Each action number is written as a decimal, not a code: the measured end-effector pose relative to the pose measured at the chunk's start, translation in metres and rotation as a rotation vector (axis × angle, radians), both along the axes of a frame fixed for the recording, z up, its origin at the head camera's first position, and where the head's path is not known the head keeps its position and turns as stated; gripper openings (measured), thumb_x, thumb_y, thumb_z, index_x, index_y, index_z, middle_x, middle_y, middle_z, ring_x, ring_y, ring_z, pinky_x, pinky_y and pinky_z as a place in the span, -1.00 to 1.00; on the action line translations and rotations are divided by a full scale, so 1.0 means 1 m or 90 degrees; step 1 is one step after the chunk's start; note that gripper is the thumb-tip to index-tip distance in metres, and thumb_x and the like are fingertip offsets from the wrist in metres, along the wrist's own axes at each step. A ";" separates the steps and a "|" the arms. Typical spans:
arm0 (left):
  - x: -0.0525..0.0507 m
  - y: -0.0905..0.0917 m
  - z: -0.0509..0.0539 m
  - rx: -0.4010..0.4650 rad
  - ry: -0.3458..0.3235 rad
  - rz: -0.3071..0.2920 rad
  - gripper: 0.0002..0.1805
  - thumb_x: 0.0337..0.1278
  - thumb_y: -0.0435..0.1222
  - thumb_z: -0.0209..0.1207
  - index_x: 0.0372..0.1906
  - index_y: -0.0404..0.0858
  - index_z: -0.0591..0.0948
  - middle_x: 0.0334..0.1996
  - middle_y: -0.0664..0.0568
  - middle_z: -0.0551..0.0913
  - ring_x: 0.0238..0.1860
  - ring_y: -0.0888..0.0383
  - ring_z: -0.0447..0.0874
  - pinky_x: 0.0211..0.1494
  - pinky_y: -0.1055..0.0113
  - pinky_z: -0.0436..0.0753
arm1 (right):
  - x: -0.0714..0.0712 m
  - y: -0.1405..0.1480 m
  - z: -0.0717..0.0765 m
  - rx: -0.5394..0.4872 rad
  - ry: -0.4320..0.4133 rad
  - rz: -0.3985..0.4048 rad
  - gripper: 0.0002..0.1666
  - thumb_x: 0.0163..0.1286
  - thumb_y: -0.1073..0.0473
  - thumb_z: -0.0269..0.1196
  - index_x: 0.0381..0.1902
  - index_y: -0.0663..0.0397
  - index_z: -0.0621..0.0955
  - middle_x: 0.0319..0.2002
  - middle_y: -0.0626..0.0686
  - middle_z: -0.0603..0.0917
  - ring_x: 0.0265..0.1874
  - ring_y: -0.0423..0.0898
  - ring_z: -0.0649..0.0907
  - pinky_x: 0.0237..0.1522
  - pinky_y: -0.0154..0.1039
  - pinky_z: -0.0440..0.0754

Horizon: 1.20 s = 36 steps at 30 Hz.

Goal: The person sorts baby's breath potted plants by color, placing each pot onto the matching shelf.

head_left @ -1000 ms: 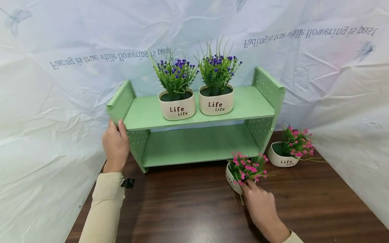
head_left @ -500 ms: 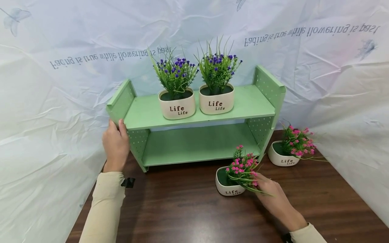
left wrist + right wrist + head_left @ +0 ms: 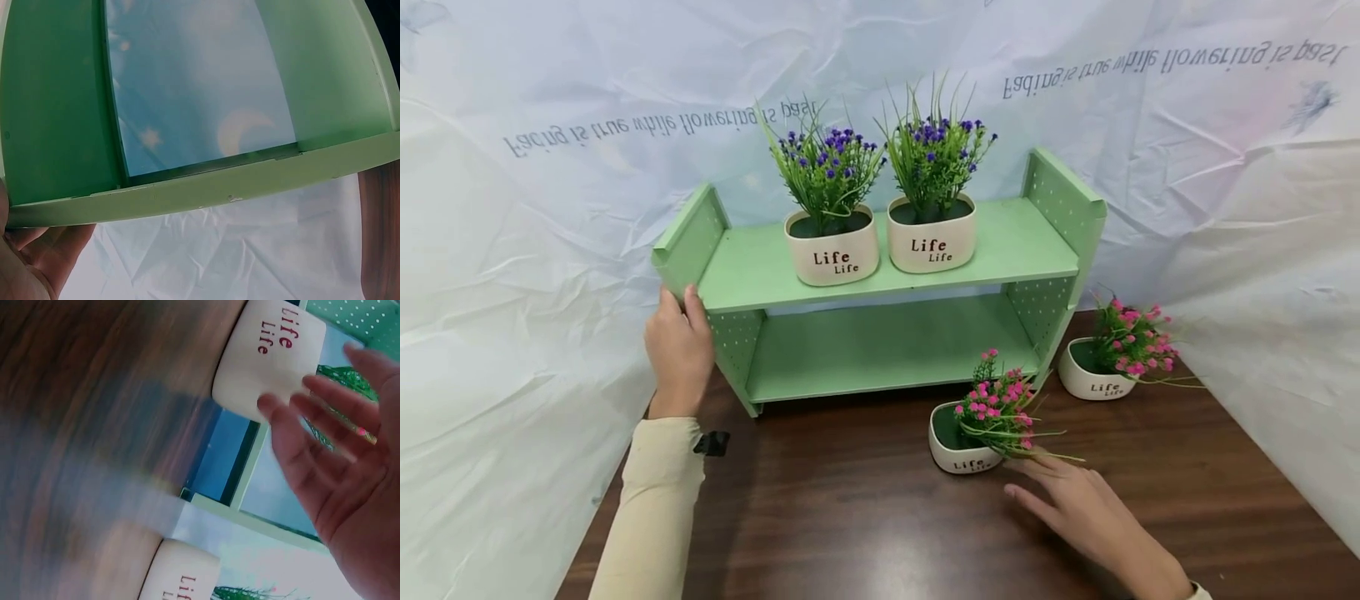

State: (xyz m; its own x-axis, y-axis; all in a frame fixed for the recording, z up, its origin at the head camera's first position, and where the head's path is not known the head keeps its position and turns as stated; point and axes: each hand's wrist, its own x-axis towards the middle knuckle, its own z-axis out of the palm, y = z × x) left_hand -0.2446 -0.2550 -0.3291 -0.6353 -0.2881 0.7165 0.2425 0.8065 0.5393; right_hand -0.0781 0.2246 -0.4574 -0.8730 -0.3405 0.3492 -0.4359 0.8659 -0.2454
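Observation:
My left hand (image 3: 679, 350) grips the left side panel of a green two-tier shelf (image 3: 880, 350), thumb on the front edge. In the left wrist view its fingers (image 3: 70, 250) curl behind that panel. A white pot of pink flowers (image 3: 966, 460), lettered "Life", stands upright on the table before the shelf. Just right of it, my right hand (image 3: 1090, 508) has spread fingers, close to the drooping grass blades. In the right wrist view nothing sits in that palm (image 3: 359, 512); whether a fingertip touches the pot is unclear.
Two white pots of purple flowers, a left one (image 3: 833, 254) and a right one (image 3: 932, 242), stand on the upper tier. A second pink-flowered pot (image 3: 1097, 379) is right of the shelf on the brown table (image 3: 850, 517). Wrinkled printed cloth (image 3: 880, 50) hangs behind and at both sides.
The front pink-flowered pot has shifted left and turned, its lettering now facing forward. My right hand has let go of it and drawn back right, fingers spreading. My left hand keeps its grip.

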 end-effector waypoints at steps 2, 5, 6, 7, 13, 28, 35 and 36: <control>0.001 -0.001 0.001 -0.001 0.002 0.001 -0.53 0.72 -0.12 -0.10 -0.15 -0.50 0.50 -0.55 -0.34 0.44 -0.43 -0.43 0.49 -0.25 -0.33 0.42 | 0.001 -0.003 0.000 0.007 0.011 0.032 -0.61 0.41 -0.06 0.44 0.14 -0.12 0.78 0.12 0.06 0.77 -0.03 0.03 0.81 -0.10 0.02 0.76; 0.001 -0.001 0.001 -0.006 -0.002 -0.003 -0.55 0.72 -0.12 -0.11 -0.17 -0.47 0.49 -0.57 -0.29 0.42 -0.47 -0.39 0.47 -0.30 -0.28 0.42 | 0.000 -0.010 0.000 0.002 0.033 0.046 -0.61 0.42 -0.05 0.44 0.16 -0.16 0.76 0.08 -0.01 0.79 -0.09 -0.04 0.82 -0.17 -0.05 0.77; 0.000 -0.001 0.001 -0.006 -0.003 -0.005 -0.55 0.72 -0.13 -0.11 -0.17 -0.46 0.49 -0.57 -0.27 0.41 -0.48 -0.38 0.47 -0.31 -0.27 0.42 | 0.000 -0.012 0.000 0.002 0.039 0.041 -0.61 0.42 -0.05 0.44 0.16 -0.16 0.76 0.06 -0.03 0.80 -0.13 -0.06 0.83 -0.21 -0.06 0.76; 0.000 -0.001 0.000 -0.005 -0.004 -0.006 -0.56 0.72 -0.13 -0.11 -0.18 -0.46 0.49 -0.57 -0.25 0.40 -0.49 -0.37 0.46 -0.32 -0.26 0.43 | -0.002 -0.014 -0.001 -0.001 0.047 0.032 -0.62 0.41 -0.04 0.45 0.14 -0.15 0.76 0.04 -0.03 0.80 -0.17 -0.06 0.83 -0.26 -0.06 0.75; -0.002 -0.002 -0.001 0.001 -0.007 -0.002 -0.54 0.72 -0.12 -0.10 -0.12 -0.49 0.51 -0.54 -0.33 0.45 -0.42 -0.44 0.51 -0.23 -0.34 0.43 | -0.008 -0.025 -0.002 -0.038 0.076 -0.049 -0.67 0.33 0.07 0.51 0.03 -0.03 0.77 0.02 0.10 0.78 -0.35 0.04 0.82 -0.50 0.01 0.67; -0.001 -0.002 0.002 -0.007 -0.007 -0.002 -0.54 0.72 -0.12 -0.10 -0.09 -0.50 0.52 -0.55 -0.34 0.45 -0.42 -0.44 0.52 -0.24 -0.33 0.45 | -0.023 -0.021 -0.008 0.004 0.198 -0.006 -0.69 0.06 0.30 0.62 -0.23 0.04 0.75 -0.27 0.02 0.70 -0.60 -0.04 0.70 -0.71 -0.12 0.50; 0.000 -0.002 0.002 -0.005 -0.011 -0.003 -0.54 0.72 -0.12 -0.11 -0.07 -0.50 0.52 -0.55 -0.32 0.44 -0.44 -0.41 0.50 -0.27 -0.30 0.43 | -0.031 -0.020 -0.007 -0.008 0.130 -0.026 -0.80 0.16 0.23 0.61 -0.37 -0.06 0.74 -0.41 -0.12 0.59 -0.57 -0.13 0.67 -0.60 -0.14 0.55; 0.001 -0.002 0.002 -0.004 -0.011 -0.003 -0.54 0.72 -0.12 -0.11 -0.07 -0.50 0.52 -0.55 -0.32 0.44 -0.44 -0.41 0.50 -0.27 -0.30 0.43 | -0.032 -0.020 -0.007 -0.010 0.118 -0.030 -0.81 0.18 0.22 0.60 -0.37 -0.06 0.75 -0.41 -0.12 0.60 -0.55 -0.12 0.68 -0.58 -0.12 0.57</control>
